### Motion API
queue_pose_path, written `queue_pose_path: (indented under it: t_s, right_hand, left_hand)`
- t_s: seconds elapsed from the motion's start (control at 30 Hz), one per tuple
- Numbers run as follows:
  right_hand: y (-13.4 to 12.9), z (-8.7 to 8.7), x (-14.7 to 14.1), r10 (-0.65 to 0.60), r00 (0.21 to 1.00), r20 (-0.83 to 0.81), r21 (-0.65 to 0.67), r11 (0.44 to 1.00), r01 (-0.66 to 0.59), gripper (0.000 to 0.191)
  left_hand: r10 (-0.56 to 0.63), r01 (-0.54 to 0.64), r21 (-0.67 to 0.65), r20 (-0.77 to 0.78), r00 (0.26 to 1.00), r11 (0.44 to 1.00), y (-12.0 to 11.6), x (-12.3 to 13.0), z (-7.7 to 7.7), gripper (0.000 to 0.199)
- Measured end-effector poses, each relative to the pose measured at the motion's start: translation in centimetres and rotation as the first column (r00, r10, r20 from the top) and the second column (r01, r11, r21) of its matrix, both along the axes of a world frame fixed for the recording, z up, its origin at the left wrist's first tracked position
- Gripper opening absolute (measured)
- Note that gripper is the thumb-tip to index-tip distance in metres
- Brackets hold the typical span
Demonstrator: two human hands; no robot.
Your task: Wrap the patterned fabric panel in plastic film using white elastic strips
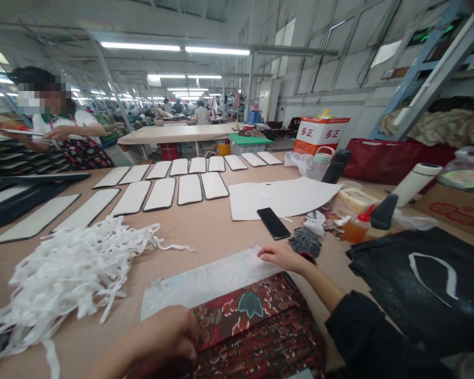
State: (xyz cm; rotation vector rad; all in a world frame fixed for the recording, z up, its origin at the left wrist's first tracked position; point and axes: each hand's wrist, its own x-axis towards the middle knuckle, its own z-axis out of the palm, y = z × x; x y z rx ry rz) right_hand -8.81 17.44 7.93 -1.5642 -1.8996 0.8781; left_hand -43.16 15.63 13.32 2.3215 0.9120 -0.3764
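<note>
Right hand (278, 257), fingers bent, touches the far right end of a long, whitish translucent strip (217, 279); whether it pinches, I cannot tell. Left hand (177, 331) curls over brown-and-red floral fabric (253, 308) on the strip's near side, its grip hidden. Tangled white ribbons (75, 268) heap left on the beige tabletop (205, 231).

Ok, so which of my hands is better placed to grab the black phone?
Probably your right hand: it's at the far right corner of the pale strip, close to the phone. Your left hand, down at the patterned fabric, is clearly farther away.
</note>
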Motion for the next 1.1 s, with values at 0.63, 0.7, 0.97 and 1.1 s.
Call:
queue_pose_path:
  t_s: [0.63, 0.7, 0.97, 1.1]
  right_hand:
    - [2.2, -1.7, -7.4, -0.041, 0.75, 0.66, 0.323, 0.917, -0.234, 0.014]
    - [2.3, -1.2, -8.0, 0.044, 0.77, 0.636, 0.292, 0.91, -0.294, 0.015]
    - [3.3, -1.2, -9.0, 0.068, 0.873, 0.482, 0.16, 0.973, -0.164, 0.019]
    - [2.2, -0.6, -9.2, 0.198, 0.843, 0.5, 0.1, 0.954, -0.283, 0.015]
  left_hand:
    - [-0.086, -0.096, 0.764, 0.194, 0.977, 0.638, 8.1, 6.9, -8.8, 0.012]
    - [-0.125, -0.053, 0.794, 0.16, 0.979, 0.605, 8.1, 6.9, -8.9, 0.013]
    - [-0.088, -0.185, 0.745, 0.311, 0.946, 0.642, 8.3, 7.1, -9.5, 0.027]
    - [-0.26, -0.047, 0.827, 0.23, 0.938, 0.561, 7.9, 6.6, -9.2, 0.015]
